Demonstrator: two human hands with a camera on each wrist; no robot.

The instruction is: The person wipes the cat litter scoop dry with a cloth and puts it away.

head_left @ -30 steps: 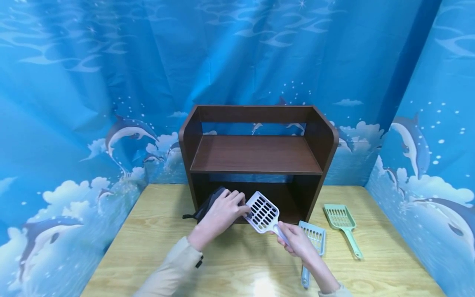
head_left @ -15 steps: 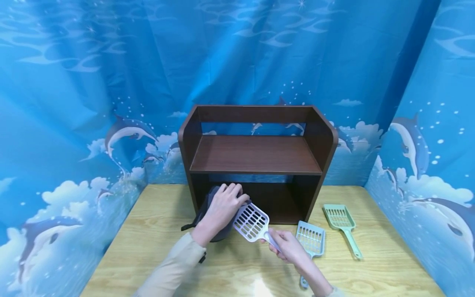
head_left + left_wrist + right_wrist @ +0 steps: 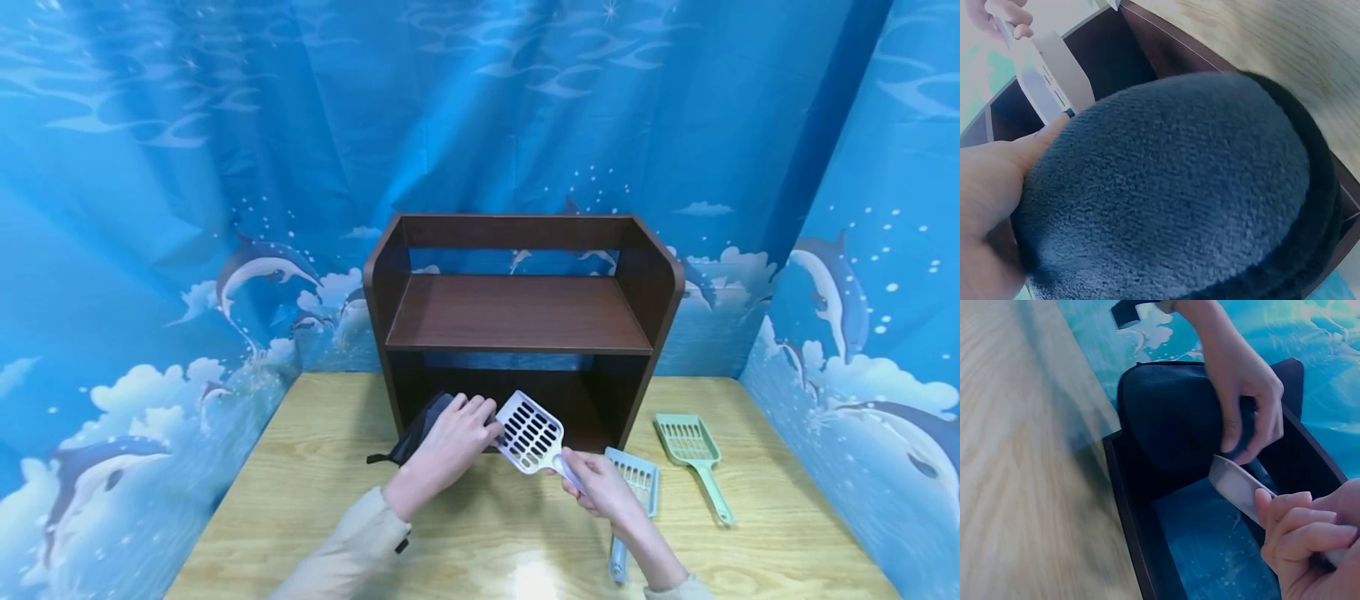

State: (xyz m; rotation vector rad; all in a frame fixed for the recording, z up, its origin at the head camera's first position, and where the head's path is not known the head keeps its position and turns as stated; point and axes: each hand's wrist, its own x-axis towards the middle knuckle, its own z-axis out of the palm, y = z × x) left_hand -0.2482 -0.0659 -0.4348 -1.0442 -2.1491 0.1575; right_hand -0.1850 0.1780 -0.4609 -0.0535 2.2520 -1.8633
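Observation:
My left hand grips a dark, plush, rounded item with a short black strap, at the front of the shelf's lower left compartment. Its fuzzy side faces the left wrist camera; its exact kind is unclear. In my right hand is the handle of a pale lavender litter scoop. The slotted blade points up and left, its corner right by my left fingertips; in the right wrist view the scoop appears edge-on beside the left hand. I cannot tell whether they touch.
A dark brown two-tier shelf stands at the back of the wooden table. On the right lie a light blue scoop, partly under my right hand, and a green scoop. Blue dolphin-print curtains surround the table.
The lavender scoop dipped down and left against the dark item, then came back up and right. The dark item swung lower, then lifted and tilted back. Both hands kept their grips.

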